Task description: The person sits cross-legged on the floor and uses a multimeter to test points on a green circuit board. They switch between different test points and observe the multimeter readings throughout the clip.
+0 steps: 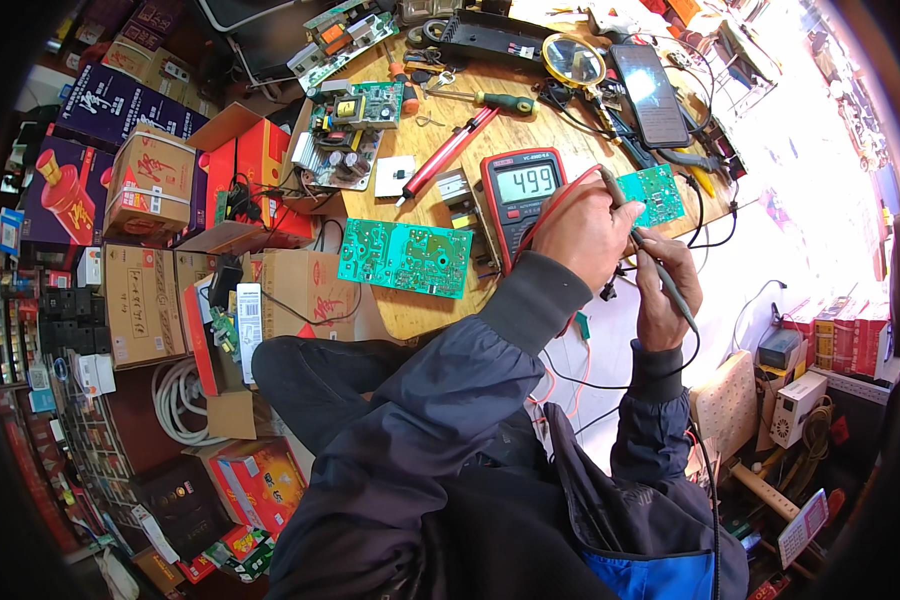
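My left hand (582, 228) is closed around a grey multimeter probe (612, 186); a red lead runs over the back of the hand. Just right of it, my right hand (668, 290) grips a second grey probe (678, 294) like a pen, its rear end slanting toward me. Beyond my hands lies a small green circuit board (654, 196); my fingers hide where the probe tips are. Beside my left hand, a red-framed multimeter (526, 186) has its display lit, its lower part covered. A larger green circuit board (406, 259) rests near the table's front edge.
The wooden table (410, 318) also bears a populated power board (355, 118), a red pen-like tool (450, 155), a screwdriver (510, 103), a magnifier (573, 60) and a phone (652, 95). Stacked cartons (142, 300) stand at left. Loose test leads (595, 386) hang before me.
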{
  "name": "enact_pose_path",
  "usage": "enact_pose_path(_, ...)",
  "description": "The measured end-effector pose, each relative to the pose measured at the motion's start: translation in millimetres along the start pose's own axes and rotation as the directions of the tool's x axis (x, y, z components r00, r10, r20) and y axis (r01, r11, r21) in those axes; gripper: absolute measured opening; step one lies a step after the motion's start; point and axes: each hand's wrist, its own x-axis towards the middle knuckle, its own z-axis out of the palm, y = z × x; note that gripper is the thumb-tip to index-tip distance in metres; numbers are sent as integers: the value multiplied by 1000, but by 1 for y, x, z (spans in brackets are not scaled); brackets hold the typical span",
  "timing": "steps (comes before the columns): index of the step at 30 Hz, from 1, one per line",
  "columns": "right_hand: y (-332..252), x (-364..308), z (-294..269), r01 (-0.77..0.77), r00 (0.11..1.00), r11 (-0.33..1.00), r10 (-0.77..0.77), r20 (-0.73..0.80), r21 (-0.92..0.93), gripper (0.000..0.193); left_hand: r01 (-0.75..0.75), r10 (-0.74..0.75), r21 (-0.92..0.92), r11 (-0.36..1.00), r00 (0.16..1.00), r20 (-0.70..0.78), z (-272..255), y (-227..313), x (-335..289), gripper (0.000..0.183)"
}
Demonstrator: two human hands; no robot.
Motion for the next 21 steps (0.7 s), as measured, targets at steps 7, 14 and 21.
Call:
enact_pose_path(7, -2, -1, 0, -28, 1000, 999, 29, -5, 28, 15, 0, 0, -7, 1000, 1000, 6, -1, 3, 0, 33)
enact_pose_path(14, -1, -1, -1, -12, 1000, 1000, 12, 5, -2, 16, 11, -11, 1, 1000, 1000, 11, -1, 4, 0, 34)
enact_pose_path(21, 0, -1, 0, -22, 1000, 999, 22, -5, 36, 16, 27, -26, -37, 999, 1000, 3, 0, 2, 0, 33)
